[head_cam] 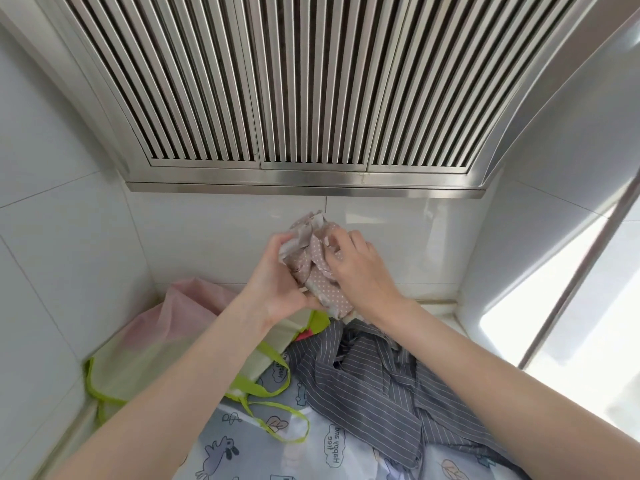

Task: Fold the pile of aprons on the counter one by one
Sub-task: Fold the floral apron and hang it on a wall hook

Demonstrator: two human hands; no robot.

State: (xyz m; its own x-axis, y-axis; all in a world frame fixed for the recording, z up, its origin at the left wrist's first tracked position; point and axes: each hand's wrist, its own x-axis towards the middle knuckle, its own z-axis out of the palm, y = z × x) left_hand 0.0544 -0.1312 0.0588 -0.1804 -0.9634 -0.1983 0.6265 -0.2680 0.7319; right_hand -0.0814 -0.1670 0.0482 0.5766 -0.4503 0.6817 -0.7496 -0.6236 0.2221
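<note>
Nearest the camera lies a pale blue cartoon-print apron (242,441), spread loosely as the bottom layer of the pile, so it probably waits its turn. A grey pinstriped apron (374,386) is crumpled on top of it toward the right, its straps trailing. To the left sits a translucent apron with lime-green trim (145,368), its green ties looped over the blue one, and behind it a pinkish sheer apron (180,306) is bunched against the tiled wall (62,237).

Above the pile both hands hold a fifth piece, a dusty-pink polka-dot apron (317,268), raised off the worktop, likely so it can be gathered and tidied clear of the tangle below. The left hand (277,282) has its fingers curled round the bundle's lower left side; the right hand (356,268) clasps it from the right, fingertips tucked into the cloth.

By my count that makes five aprons: one in hand, four unfolded below, though overlaps may hide more. Farthest off hangs one stainless range hood (304,98) with three slatted panels.
</note>
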